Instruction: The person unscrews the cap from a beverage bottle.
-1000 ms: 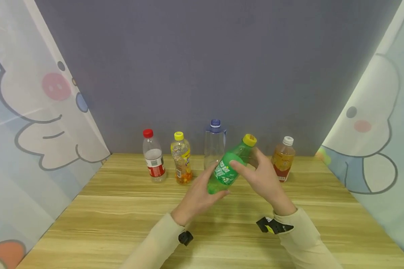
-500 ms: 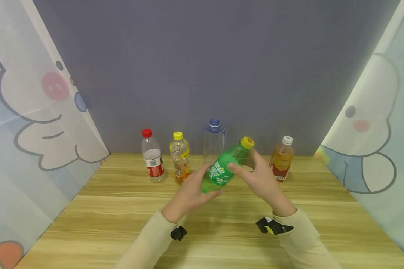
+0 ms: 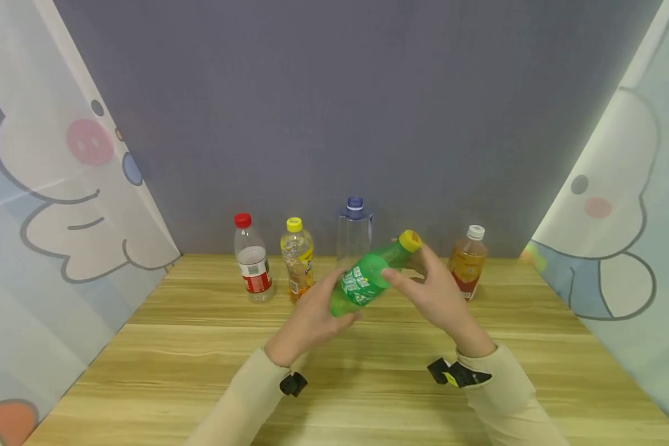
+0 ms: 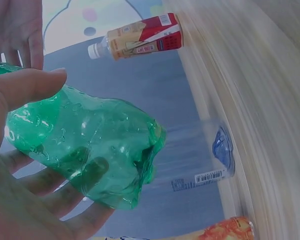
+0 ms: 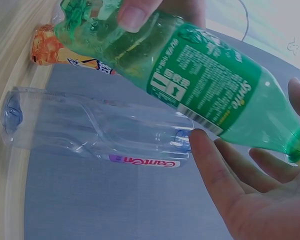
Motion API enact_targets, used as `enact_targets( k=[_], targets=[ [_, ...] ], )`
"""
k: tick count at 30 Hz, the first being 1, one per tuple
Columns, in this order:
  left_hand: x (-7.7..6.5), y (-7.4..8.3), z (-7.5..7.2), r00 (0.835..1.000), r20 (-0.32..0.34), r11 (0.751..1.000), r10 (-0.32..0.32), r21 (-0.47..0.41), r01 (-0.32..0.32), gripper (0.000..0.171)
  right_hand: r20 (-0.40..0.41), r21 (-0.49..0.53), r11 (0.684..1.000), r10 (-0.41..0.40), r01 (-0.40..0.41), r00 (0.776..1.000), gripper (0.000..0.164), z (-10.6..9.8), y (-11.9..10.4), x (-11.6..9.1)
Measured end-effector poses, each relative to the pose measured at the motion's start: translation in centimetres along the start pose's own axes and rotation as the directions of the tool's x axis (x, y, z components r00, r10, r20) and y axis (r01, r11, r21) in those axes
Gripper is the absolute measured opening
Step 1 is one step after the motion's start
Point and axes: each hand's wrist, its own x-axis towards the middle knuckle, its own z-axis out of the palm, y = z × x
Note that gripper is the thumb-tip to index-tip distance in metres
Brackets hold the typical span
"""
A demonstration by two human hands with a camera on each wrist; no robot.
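Observation:
A green Sprite bottle (image 3: 361,282) with a yellow cap (image 3: 410,241) is held tilted above the table, its cap end up and to the right. My left hand (image 3: 311,317) grips the lower part, thumb on one side and fingers on the other. In the left wrist view the bottle's base (image 4: 152,150) looks dented. My right hand (image 3: 436,293) is around the upper part near the neck, its fingers (image 5: 215,170) loosely extended. A gap shows between these fingers and the neck in the right wrist view; whether the thumb touches is unclear.
Along the back stand a red-capped bottle (image 3: 254,263), a yellow-capped bottle (image 3: 298,260), a clear bottle with a blue cap (image 3: 354,232) and a white-capped bottle (image 3: 468,260). A grey panel (image 3: 334,124) rises behind the wooden table (image 3: 201,347).
The Sprite bottle has moved left and tipped closer to level, together with my left hand. My right hand stays near its upper end. The standing bottles have not moved.

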Motion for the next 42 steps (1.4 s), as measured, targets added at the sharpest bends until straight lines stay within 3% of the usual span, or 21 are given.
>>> enact_targets(
  k=[9,25,37,42],
  targets=[
    [0.2,-0.7,-0.5,1.000,-0.024,0.998,0.011,0.066,-0.009,0.082,-0.093,0.036,0.998,-0.043,0.046,0.995,0.049,-0.6,-0.2,0.0],
    [0.1,-0.8,-0.6,0.999,-0.017,0.985,0.031,0.169,-0.028,0.082,-0.207,-0.108,0.994,-0.022,-0.001,0.978,0.035,-1.7,-0.3,-0.1],
    [0.0,-1.1,-0.7,0.997,-0.042,0.962,0.066,0.268,-0.052,0.083,-0.137,-0.160,0.979,0.106,-0.128,0.985,0.041,-2.5,-0.5,-0.3],
    [0.0,-1.0,-0.7,0.995,-0.054,0.956,0.082,0.285,-0.063,0.081,-0.121,-0.216,0.967,0.108,-0.132,0.987,0.043,-2.6,-0.4,-0.3]
  ],
)
